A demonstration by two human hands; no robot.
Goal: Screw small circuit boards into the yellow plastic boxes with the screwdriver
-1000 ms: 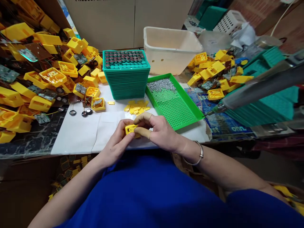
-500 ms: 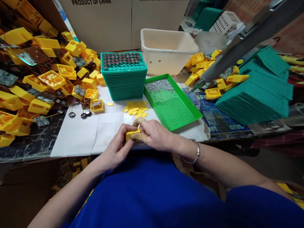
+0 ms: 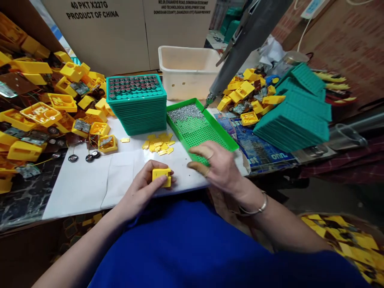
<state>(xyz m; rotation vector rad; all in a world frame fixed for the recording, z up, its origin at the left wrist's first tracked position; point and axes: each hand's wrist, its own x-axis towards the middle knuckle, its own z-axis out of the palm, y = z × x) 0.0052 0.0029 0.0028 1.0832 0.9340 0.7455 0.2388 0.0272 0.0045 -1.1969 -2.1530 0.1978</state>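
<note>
Presently, I am viewing the bench through the head camera, and the hands are standing apart. The left hand (image 3: 143, 185) is clamping a small yellow plastic housing (image 3: 158, 173) above the front edge of the white sheet (image 3: 75, 192), its thumb lying across the face towards me and its fingers wrapping behind. The right hand (image 3: 223, 168) is hovering by the near corner of the green perforated tray (image 3: 204, 134), with covered thumb and forefinger spreading apart. I am seeing nothing between them, though blur is hiding fine detail, and I cannot tell whether they are touching the tray.

On handling, I am judging the housing to be light and stiff, with smooth moulded walls that could be slipping under a loose pinch. I am favouring a hold on the flat opposing sides, much as the left hand is taking it, and I am marking the notched right-hand edge as the place to be sparing. Opened housings (image 3: 28, 152) heaped at the left are showing circuit boards (image 3: 28, 171), so I am treating any contents here as fragile; the inside is not showing. Loose flat yellow tabs (image 3: 156, 144) are lying beyond, looking thin and best lifted by their edges.
</note>
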